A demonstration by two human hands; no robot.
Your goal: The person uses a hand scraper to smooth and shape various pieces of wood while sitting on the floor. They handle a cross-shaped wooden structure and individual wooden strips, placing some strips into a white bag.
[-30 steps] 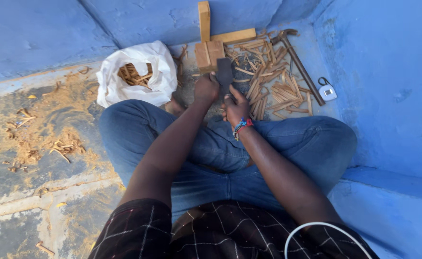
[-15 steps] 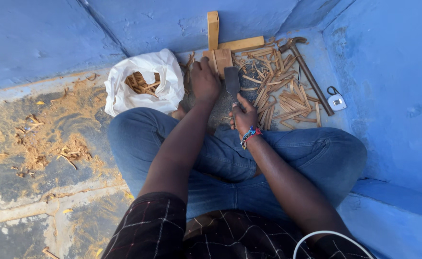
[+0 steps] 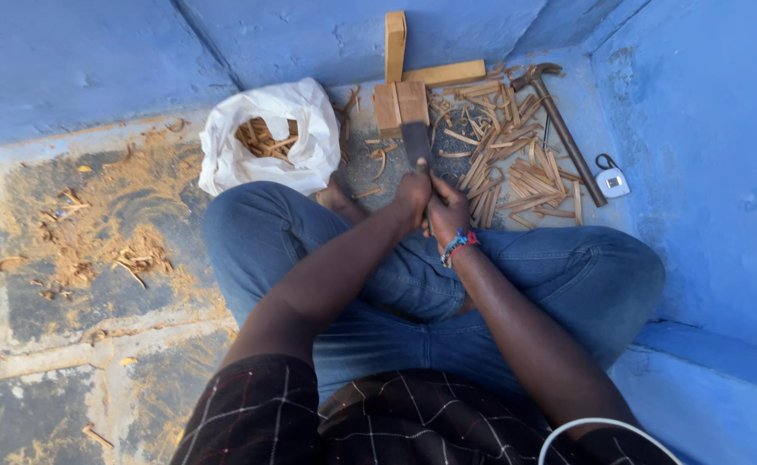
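Note:
I sit cross-legged on a blue floor. My left hand (image 3: 413, 191) and my right hand (image 3: 449, 212) are pressed together in front of my knees, both closed around the handle of a dark flat chopping blade (image 3: 416, 142). The blade points away from me, and its tip reaches two short wooden blocks (image 3: 400, 103). A beaded bracelet (image 3: 457, 243) is on my right wrist. How the fingers sit on the handle is hidden.
A heap of thin wood splints (image 3: 507, 164) lies right of the blade. A hammer (image 3: 561, 129) and a small white device (image 3: 611, 182) lie beyond it. A white bag (image 3: 262, 142) of splints sits left. Shavings (image 3: 133, 254) cover the floor on the left. Blue walls close in behind and right.
My left hand has drawn back from the wooden blocks and joined my right hand on the blade's handle. The view has shifted slightly.

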